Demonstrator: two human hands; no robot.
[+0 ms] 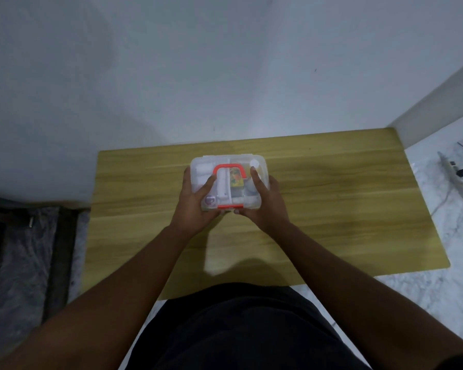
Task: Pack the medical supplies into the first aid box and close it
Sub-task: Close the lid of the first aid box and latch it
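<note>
Closing step | left hand (195,200) and right hand (266,202) clasp first aid box (238,162) on surface (332,209), thumbs pressing its top | next: likely snap red latch (229,206) shut

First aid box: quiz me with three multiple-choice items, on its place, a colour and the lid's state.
1. Where does the first aid box stand? A. on the floor B. on the wooden table C. on a lap
2. What colour is its handle? A. blue B. green C. red
3. How is the lid? A. down over the contents B. lying beside the box C. standing upright
Answers: 1 B, wood shows all round it; 2 C, a red bar crosses the lid; 3 A, left hand and right hand hold it, supplies showing through.
</note>
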